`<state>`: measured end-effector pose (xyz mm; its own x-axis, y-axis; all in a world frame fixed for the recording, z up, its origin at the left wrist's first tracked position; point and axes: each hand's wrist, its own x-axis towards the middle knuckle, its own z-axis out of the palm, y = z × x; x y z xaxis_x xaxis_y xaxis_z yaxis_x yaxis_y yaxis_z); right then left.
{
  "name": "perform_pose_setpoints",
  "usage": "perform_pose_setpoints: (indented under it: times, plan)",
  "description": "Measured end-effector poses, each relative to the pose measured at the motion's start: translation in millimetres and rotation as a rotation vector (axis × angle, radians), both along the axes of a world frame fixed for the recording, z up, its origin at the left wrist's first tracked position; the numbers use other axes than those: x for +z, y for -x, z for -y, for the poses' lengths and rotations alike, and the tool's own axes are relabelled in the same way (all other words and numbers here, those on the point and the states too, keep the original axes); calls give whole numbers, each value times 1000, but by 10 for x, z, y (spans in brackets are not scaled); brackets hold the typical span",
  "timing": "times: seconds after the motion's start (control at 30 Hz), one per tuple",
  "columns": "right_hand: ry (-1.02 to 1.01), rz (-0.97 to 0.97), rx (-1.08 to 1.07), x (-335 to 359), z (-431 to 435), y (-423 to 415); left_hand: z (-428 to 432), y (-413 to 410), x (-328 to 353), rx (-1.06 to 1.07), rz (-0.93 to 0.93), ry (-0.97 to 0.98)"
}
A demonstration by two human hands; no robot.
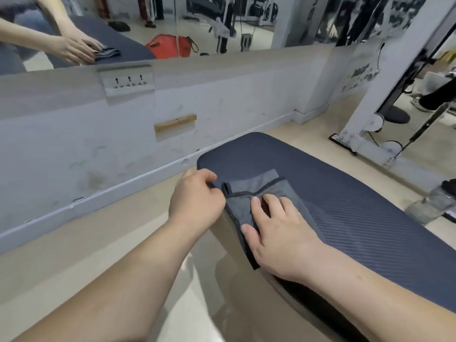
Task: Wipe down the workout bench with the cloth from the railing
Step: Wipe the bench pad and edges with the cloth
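A dark blue padded workout bench [345, 193] runs from the middle of the view toward the lower right. A grey cloth [261, 193] with dark edging lies folded on its near left edge and hangs a little over the side. My right hand [278, 230] rests flat on the cloth with fingers spread, pressing it onto the pad. My left hand [197, 196] is beside the bench edge, its fingers pinched on the cloth's rolled left corner.
A low grey wall [98, 134] with a mirror [222, 21] above it stands just beyond the bench end. A white cable machine frame [370, 114] stands at the right. A dumbbell [434, 203] lies on the beige floor at the bench's far side.
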<state>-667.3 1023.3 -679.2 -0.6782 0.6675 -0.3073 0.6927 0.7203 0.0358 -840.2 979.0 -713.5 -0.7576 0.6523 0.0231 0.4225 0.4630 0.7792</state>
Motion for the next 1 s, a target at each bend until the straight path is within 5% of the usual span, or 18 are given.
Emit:
perform_pose_setpoints:
  times: [0.37,0.73,1.0]
  plan:
    - [132,-109,-69,-116,-1046,1509,-133,176,-53,154,24,-95]
    - [15,-105,-531,-119,-1841,-282,-367,-375,58,-159,-170,-177]
    - [42,-6,-322,-77,-581,-895,-365,-549,50,-237,-185,-141]
